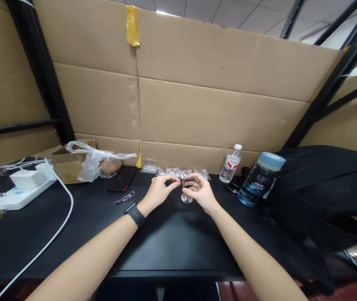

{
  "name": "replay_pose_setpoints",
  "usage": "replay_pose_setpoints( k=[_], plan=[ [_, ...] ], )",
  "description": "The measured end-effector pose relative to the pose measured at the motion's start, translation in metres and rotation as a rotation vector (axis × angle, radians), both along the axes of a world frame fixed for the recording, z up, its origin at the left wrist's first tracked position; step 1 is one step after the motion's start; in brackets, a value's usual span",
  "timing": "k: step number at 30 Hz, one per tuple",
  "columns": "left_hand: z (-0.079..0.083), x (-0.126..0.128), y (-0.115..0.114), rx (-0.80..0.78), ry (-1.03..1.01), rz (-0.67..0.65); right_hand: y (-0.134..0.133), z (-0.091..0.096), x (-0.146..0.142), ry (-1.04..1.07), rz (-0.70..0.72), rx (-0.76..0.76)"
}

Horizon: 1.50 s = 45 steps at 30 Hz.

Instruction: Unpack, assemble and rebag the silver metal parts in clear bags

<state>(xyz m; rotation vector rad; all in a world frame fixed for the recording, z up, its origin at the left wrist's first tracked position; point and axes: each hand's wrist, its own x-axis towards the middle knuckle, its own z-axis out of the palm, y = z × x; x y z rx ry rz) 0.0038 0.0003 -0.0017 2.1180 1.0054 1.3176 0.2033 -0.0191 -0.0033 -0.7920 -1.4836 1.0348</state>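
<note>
My left hand [165,187], a dark watch on its wrist, is closed with thumb and forefinger pinching a small red piece [176,181]. Facing it, my right hand [200,190] has its thumb and fingers curled round a small, slim upright thing, mostly hidden by the fingers. Below the fingertips shows a round, clear, shiny base [186,198], seemingly part of that upright thing. The fingertips of both hands nearly meet. Just behind them, small clear plastic packets [201,172] with bits of red lie in a row.
Left are a power strip [18,198] with a white cable, a plastic bag [92,161], a dark tablet-like slab [122,179] and a keychain [123,199]. Right stand a water bottle [230,164], a blue-lidded bottle [258,179] and a black backpack [322,188]. Cardboard [184,104] walls the back.
</note>
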Motion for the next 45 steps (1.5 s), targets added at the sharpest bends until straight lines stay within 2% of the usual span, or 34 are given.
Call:
replay_pose_setpoints(
  k=[5,12,19,27,32,39,45],
  plan=[
    [-0.001,0.004,-0.003,0.117,-0.012,0.075,-0.001,-0.001,-0.003,-0.002,0.036,0.020],
    [0.002,0.005,-0.008,0.151,0.041,0.110,-0.002,-0.002,-0.005,-0.006,0.035,0.025],
    [0.003,0.007,-0.015,0.206,0.147,0.203,-0.005,0.000,-0.007,-0.022,-0.017,0.013],
    [0.002,0.009,-0.015,0.185,0.105,0.220,0.000,-0.004,-0.007,0.035,-0.025,-0.002],
    [0.002,0.009,-0.013,0.144,0.059,0.203,0.004,-0.002,0.000,-0.095,-0.039,0.136],
    [0.000,0.011,-0.014,0.162,0.107,0.226,-0.002,0.006,0.002,-0.295,-0.178,0.251],
    [0.001,0.010,-0.016,0.214,0.139,0.208,-0.005,0.007,0.001,-0.352,-0.179,0.255]
  ],
)
